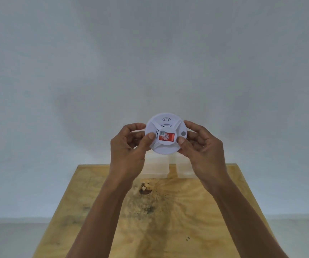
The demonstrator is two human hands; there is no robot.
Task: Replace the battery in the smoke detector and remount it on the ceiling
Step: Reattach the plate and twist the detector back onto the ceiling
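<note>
Two forearms reach up from the bottom edge, bare from there to the wrists; no sleeve, watch, bracelet or glove shows on either; the left hand and right hand wear no rings; the thumbnails are short, plain and unpainted.

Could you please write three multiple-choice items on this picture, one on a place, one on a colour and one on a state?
1. Where is the smoke detector?
A. Flat on the wooden table
B. Held up above the wooden table
C. On the floor

2. What colour is the sticker on its face?
A. Red
B. Green
C. Blue

3. How is it held?
A. Left hand only
B. Right hand only
C. Left hand and right hand together

Answers: 1 B, it is raised in the hands; 2 A, the label is red; 3 C, fingers of both hands grip its rim.
</note>
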